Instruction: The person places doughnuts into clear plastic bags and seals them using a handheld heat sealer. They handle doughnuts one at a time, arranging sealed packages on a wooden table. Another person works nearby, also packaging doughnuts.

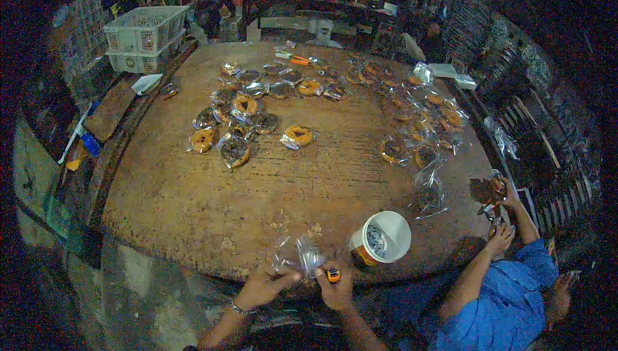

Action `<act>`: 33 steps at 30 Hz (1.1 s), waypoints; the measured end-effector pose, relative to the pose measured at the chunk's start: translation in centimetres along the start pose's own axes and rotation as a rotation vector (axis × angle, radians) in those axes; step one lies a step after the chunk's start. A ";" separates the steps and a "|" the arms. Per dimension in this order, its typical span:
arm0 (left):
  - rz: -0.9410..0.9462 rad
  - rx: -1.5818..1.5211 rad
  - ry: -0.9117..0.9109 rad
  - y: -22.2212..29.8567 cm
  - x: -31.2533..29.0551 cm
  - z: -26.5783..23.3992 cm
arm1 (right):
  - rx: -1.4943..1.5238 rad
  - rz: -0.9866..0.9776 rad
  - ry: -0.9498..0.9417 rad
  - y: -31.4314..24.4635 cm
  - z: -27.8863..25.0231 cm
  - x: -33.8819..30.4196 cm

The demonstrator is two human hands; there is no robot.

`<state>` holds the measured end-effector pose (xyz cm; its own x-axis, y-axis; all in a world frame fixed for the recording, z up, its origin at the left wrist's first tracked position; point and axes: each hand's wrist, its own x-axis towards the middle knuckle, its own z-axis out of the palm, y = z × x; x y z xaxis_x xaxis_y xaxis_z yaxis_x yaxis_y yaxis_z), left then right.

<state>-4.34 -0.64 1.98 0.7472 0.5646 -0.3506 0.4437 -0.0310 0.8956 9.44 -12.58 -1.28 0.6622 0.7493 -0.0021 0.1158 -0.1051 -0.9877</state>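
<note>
My left hand [261, 288] is at the near edge of the wooden table, its fingers closed at the lower edge of a clear plastic bag [309, 256]. My right hand [337, 292] is closed around a small orange-and-black object [333, 275], its exact kind too small to make out. The right thumb lies against the same bag. Another crumpled piece of clear plastic [281, 262] is just above my left hand. To the right of my hands stands a white bucket [398, 238] with small silvery-white pieces [376, 240] inside.
Ring doughnuts in clear bags lie across the wooden table [257, 212], including a light one [298, 136] and a dark group [234, 150]. An orange-handled tool [299, 60] lies far back. A co-worker in blue [499, 306] handles things at right. White crates [145, 32] stand far left.
</note>
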 end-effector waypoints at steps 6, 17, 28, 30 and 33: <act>0.109 -0.243 0.089 0.0 -1.0 1.2 | -0.181 -0.087 0.019 0.8 0.7 0.7; -0.174 -0.624 0.167 -0.5 -0.7 2.7 | 0.034 -0.243 -0.153 1.2 -0.6 0.7; 0.280 -0.062 0.105 -1.2 -0.1 2.7 | 0.195 -0.134 -0.067 1.3 0.0 -1.3; 0.401 -0.136 0.170 -3.0 0.2 3.7 | 0.081 -0.198 -0.140 0.8 -0.5 -1.1; 0.082 -0.328 -0.185 -5.7 1.7 4.2 | 0.045 -0.401 -0.203 -1.0 -0.8 -0.6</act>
<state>-3.52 -3.00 -4.86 0.8636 0.4121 -0.2904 0.2189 0.2123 0.9524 9.56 -13.43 -0.20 0.4128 0.8384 0.3560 0.2980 0.2450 -0.9226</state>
